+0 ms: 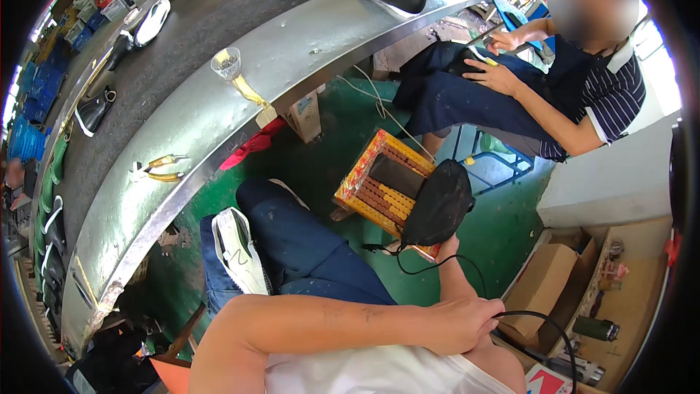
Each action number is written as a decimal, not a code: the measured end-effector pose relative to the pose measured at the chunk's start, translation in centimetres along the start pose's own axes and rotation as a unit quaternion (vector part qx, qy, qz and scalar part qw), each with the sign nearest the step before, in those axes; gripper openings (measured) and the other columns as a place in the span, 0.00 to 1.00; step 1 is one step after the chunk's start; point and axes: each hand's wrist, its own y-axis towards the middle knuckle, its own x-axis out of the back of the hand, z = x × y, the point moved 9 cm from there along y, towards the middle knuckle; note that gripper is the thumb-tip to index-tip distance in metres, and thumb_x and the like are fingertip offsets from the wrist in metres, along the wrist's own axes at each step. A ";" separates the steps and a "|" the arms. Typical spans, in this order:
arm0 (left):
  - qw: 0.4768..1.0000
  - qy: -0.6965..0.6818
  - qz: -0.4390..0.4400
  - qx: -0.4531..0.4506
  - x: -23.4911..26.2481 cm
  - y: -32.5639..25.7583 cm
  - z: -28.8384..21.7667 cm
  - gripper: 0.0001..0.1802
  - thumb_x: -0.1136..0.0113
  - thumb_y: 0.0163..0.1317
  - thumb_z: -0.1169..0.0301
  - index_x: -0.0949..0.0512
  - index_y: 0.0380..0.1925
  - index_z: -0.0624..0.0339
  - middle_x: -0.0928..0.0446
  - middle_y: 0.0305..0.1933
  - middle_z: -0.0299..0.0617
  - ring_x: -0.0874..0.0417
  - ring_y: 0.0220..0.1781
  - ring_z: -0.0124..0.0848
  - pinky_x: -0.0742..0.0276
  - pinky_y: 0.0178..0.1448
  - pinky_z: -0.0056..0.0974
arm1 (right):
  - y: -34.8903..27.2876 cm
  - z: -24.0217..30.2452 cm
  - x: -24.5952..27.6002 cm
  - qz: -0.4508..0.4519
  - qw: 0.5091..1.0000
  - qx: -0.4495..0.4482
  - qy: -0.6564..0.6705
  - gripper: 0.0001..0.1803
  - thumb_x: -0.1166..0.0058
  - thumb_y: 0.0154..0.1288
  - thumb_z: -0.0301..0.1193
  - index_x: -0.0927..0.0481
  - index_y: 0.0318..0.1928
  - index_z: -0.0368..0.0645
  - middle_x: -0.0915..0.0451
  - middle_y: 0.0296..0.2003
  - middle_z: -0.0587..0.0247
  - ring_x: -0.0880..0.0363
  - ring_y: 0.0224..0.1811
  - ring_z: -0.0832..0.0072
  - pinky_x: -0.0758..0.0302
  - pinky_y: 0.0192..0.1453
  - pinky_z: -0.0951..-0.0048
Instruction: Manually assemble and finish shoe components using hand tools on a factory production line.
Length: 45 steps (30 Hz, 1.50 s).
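My left arm crosses in front of my body, and my left hand [461, 325] is closed around a thick black cable [543, 319] that curves off to the lower right. My right hand [447, 247] is raised above it and holds up a black, soft, shoe-shaped piece [440, 203] by its lower edge; most of that hand is hidden behind the piece. A thin black cord [408, 268] dangles beneath it. A white shoe sole [238, 249] lies on my lap, on blue trousers.
A curved metal table rim [182, 117] carries pliers [163, 168] and a plastic cup [227, 63], with shoes on the dark belt [219, 7] behind. A beaded stool [380, 184] stands on green floor. A seated person [554, 80] is at right. Cardboard boxes [543, 281] sit lower right.
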 end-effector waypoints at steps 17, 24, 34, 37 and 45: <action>0.978 0.149 0.143 0.020 -2.3 -0.9 -0.1 0.32 0.43 0.64 0.73 0.37 0.68 0.73 0.23 0.60 0.63 0.22 0.64 0.56 0.24 0.63 0.50 | -24.8 3.6 -9.2 0.344 0.668 0.083 -0.654 0.11 0.46 0.69 0.35 0.16 0.40 0.41 0.15 0.38 0.49 0.15 0.42 0.60 0.19 0.45 0.57; 0.923 0.275 -0.266 0.041 7.9 -18.0 2.6 0.24 0.42 0.68 0.69 0.28 0.63 0.62 0.23 0.58 0.57 0.23 0.64 0.53 0.27 0.67 0.53 | -20.2 34.4 -12.5 0.598 0.588 0.099 0.536 0.29 0.41 0.66 0.61 0.33 0.23 0.53 0.33 0.20 0.79 0.35 0.20 0.82 0.31 0.27 0.74; 0.588 0.222 -0.732 0.262 7.6 -46.1 8.6 0.23 0.35 0.65 0.67 0.25 0.58 0.64 0.18 0.51 0.53 0.15 0.52 0.44 0.18 0.54 0.44 | -47.6 32.1 -44.2 0.903 0.341 0.205 0.162 0.33 0.52 0.75 0.54 0.18 0.32 0.32 0.17 0.27 0.46 0.21 0.21 0.62 0.23 0.27 0.63; 0.584 0.161 -0.770 0.198 9.8 -49.4 8.3 0.22 0.34 0.67 0.68 0.25 0.59 0.64 0.17 0.50 0.47 0.14 0.48 0.32 0.17 0.48 0.37 | -49.5 27.6 -55.7 0.846 0.461 0.253 -0.089 0.23 0.52 0.76 0.42 0.17 0.38 0.32 0.17 0.29 0.49 0.19 0.28 0.63 0.22 0.35 0.65; 0.583 0.179 -0.782 0.126 34.1 -60.0 1.5 0.15 0.36 0.71 0.68 0.22 0.53 0.62 0.19 0.51 0.37 0.20 0.55 0.27 0.22 0.58 0.34 | -32.5 23.0 -78.7 0.396 0.428 0.688 -0.432 0.19 0.44 0.68 0.39 0.19 0.52 0.37 0.19 0.54 0.49 0.25 0.61 0.51 0.31 0.66 0.52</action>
